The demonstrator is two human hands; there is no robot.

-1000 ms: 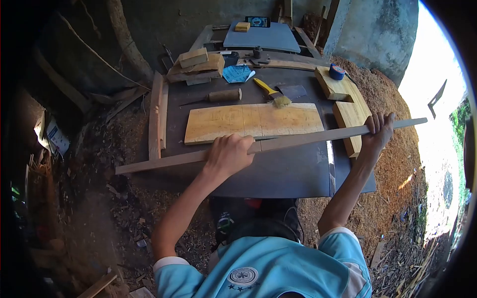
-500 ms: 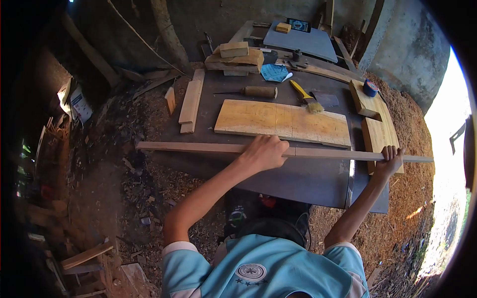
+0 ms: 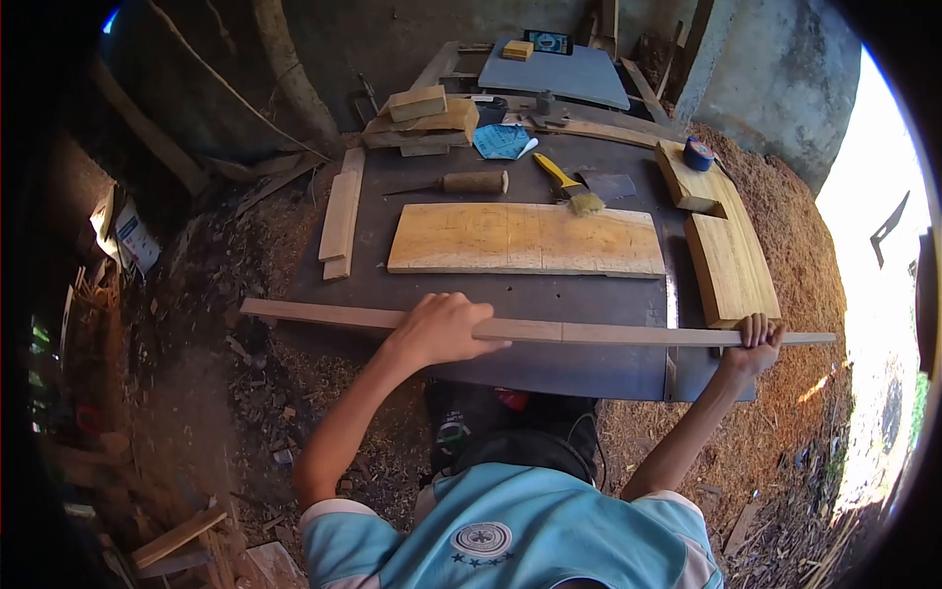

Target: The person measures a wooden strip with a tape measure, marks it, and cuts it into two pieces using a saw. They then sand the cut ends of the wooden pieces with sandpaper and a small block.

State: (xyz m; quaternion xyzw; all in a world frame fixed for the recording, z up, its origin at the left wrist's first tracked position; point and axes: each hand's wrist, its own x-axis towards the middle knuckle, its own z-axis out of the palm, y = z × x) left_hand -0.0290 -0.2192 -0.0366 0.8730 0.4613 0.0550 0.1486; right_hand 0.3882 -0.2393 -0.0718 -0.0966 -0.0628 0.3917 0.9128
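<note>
A long, narrow wooden strip (image 3: 613,335) spans the near part of the dark tabletop, with a thin line marked across it. My left hand (image 3: 442,329) is closed around the strip left of its middle, knuckles up. Near the strip's right end, the fingers of my right hand (image 3: 756,346) wrap over it. Just beyond the strip lies a wide yellowish board (image 3: 525,239), separated from it by a gap. A brush with a yellow handle (image 3: 557,170) rests with its bristles on that board's far edge. Behind the board is a pointed tool with a wooden handle (image 3: 473,183).
At right, a notched wooden block (image 3: 728,265) carries a blue tape roll (image 3: 698,153). Two short boards (image 3: 340,218) lie at left. Stacked wood blocks (image 3: 417,118), blue sandpaper (image 3: 503,141) and a grey panel (image 3: 554,76) with a phone (image 3: 548,42) are farther back. Wood shavings cover the ground.
The strip has come closer to my body, away from the wide board. My left hand has shifted left along it, while my right hand stays near its right end. The view has shifted slightly.
</note>
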